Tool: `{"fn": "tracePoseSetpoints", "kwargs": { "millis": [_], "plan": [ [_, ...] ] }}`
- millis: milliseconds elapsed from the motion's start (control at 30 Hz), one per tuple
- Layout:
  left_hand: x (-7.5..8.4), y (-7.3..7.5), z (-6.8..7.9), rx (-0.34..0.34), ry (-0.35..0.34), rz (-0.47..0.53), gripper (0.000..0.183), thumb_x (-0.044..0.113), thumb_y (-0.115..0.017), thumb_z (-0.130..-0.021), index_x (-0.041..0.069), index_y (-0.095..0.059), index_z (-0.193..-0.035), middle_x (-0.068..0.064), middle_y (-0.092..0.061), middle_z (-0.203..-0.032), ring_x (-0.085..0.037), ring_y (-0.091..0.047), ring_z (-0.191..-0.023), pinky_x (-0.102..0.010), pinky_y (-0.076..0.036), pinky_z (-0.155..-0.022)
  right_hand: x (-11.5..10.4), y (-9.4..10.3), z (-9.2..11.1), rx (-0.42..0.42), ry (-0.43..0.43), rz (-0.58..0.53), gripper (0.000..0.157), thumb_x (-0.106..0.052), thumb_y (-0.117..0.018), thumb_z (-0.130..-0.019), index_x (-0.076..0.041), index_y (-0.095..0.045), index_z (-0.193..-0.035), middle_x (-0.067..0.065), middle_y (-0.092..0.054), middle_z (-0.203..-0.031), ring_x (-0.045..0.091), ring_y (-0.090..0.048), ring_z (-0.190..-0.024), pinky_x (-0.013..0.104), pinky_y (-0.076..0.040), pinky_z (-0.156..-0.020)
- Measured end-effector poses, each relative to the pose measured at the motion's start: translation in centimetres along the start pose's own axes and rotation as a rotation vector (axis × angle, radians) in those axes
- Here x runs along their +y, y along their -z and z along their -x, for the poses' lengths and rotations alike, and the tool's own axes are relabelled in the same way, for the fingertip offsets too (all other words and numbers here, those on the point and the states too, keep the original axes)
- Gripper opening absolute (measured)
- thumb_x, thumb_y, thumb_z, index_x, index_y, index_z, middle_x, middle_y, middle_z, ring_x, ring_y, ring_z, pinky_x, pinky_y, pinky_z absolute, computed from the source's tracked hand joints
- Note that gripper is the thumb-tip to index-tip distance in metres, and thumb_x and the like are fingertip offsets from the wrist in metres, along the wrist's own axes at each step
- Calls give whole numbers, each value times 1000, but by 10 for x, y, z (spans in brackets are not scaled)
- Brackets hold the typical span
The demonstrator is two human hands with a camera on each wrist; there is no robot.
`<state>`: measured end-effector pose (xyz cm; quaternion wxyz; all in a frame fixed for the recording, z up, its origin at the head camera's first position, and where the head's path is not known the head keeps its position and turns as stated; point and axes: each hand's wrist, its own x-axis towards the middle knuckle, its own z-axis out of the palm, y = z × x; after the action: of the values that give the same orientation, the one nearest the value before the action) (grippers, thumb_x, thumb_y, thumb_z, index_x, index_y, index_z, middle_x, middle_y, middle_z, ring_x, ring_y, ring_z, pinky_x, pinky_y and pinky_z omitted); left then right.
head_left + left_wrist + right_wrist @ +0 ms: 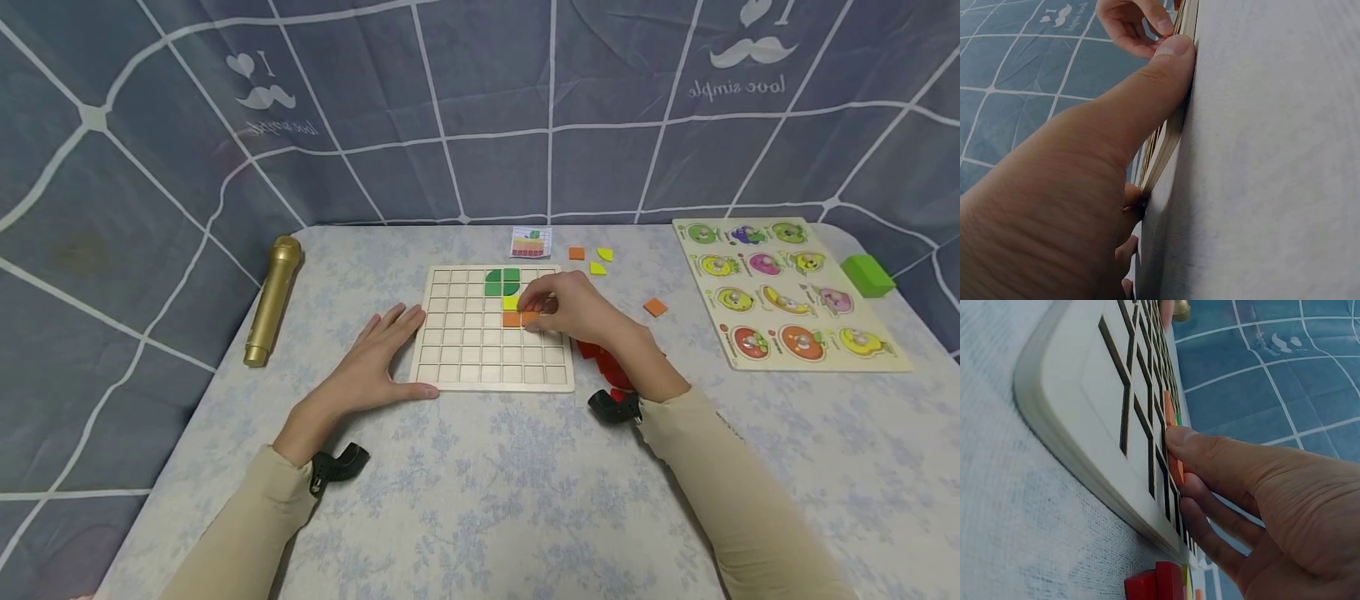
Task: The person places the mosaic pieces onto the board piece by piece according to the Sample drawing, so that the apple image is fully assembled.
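Observation:
A wooden grid board (pixel 468 362) lies flat in the middle of the table. My left hand (pixel 372 364) is spread at its left side, thumb on the near corner edge and fingers along the left edge. Over the board's right part, my right hand (pixel 576 310) pinches an orange square tile (pixel 1175 467) between thumb and fingers at a grid cell. Just left of that tile sits another orange tile (pixel 512 319), with a yellow tile (pixel 510 302) above it. Several green tiles (pixel 502 282) fill cells at the top. The fingertips partly hide the cells around them.
Red pieces (pixel 613 371) lie beneath my right wrist. Loose orange (pixel 656 307) and yellow tiles (pixel 597 268) lie right of the board. A pattern card (pixel 531 242) is behind it. A fruit puzzle board (pixel 817 312), a green block (pixel 867 276) and a gold cylinder (pixel 273 302) stand farther out.

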<state>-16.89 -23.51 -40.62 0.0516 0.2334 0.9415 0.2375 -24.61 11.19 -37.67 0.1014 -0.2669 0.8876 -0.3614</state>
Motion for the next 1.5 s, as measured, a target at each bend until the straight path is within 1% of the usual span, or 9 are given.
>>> {"fn": "tracePoseSetpoints", "kwargs": {
  "millis": [267, 400, 533, 667, 900, 1000, 1133, 1300, 1500],
  "plan": [
    [-2, 0, 1, 5, 0, -8, 123, 58, -88, -79, 7, -22, -169, -11, -22, -176, -34, -10, -165, -54, -3, -135, 0, 3, -1, -3, 5, 46, 17, -10, -87, -88, -12, -83, -104, 4, -77, -110, 21, -67, -97, 37, -60, -87],
    [-2, 0, 0, 1, 1, -6, 123, 58, -88, -78, 8, -22, -169, -10, -22, -176, -33, -9, -165, -54, -3, -135, 2, 11, 3, 3, -7, 27, 16, -11, -86, -90, -11, -82, -106, 5, -77, -110, 22, -68, -97, 39, -60, -88],
    [-2, -1, 0, -1, -2, 2, 122, 58, -88, -79, 8, -23, -169, -11, -22, -176, -34, -9, -165, -55, -3, -135, 9, 27, 9, 76, -70, 40, 17, -12, -82, -93, -8, -81, -110, 8, -78, -106, 26, -72, -96, 43, -63, -90],
    [-1, -2, -1, 2, -8, 10, 121, 57, -88, -80, 7, -24, -168, -12, -23, -176, -35, -10, -165, -55, -3, -135, 17, 42, 16, 124, -171, 113, 18, -12, -81, -93, -6, -81, -109, 9, -77, -99, 27, -70, -94, 41, -61, -86],
    [-2, -3, -2, -1, -6, 6, 120, 58, -87, -80, 8, -23, -169, -11, -22, -176, -34, -10, -165, -55, -3, -135, 26, 62, 26, 1, -291, 177, 23, -20, -88, -87, -5, -80, -102, 8, -76, -93, 24, -68, -89, 34, -57, -77],
    [-1, -2, -3, -11, -1, 7, 120, 57, -87, -81, 9, -22, -169, -10, -21, -176, -34, -9, -165, -54, -3, -135, 30, 68, 29, -54, -321, 166, 21, -17, -88, -87, -6, -79, -103, 8, -76, -93, 23, -67, -88, 31, -57, -75],
    [-1, -3, -3, -16, 1, 6, 120, 57, -87, -81, 8, -22, -169, -10, -21, -176, -34, -9, -165, -54, -3, -135, 36, 70, 30, -82, -314, 133, 19, -11, -87, -87, -5, -80, -104, 8, -76, -93, 23, -66, -86, 27, -57, -73],
    [-2, -4, -2, -7, -3, 0, 121, 58, -87, -80, 8, -23, -169, -12, -22, -176, -34, -9, -165, -55, -4, -135, 40, 67, 28, -72, -263, 120, 19, -11, -86, -88, -4, -79, -104, 9, -76, -92, 24, -66, -84, 26, -57, -72],
    [-3, -2, -2, 3, -9, 0, 121, 60, -87, -80, 8, -23, -169, -12, -23, -176, -35, -10, -165, -56, -4, -134, 35, 64, 24, 19, -235, 147, 15, -13, -82, -89, -8, -80, -103, 7, -75, -94, 24, -64, -89, 31, -56, -77]
  ]
}}
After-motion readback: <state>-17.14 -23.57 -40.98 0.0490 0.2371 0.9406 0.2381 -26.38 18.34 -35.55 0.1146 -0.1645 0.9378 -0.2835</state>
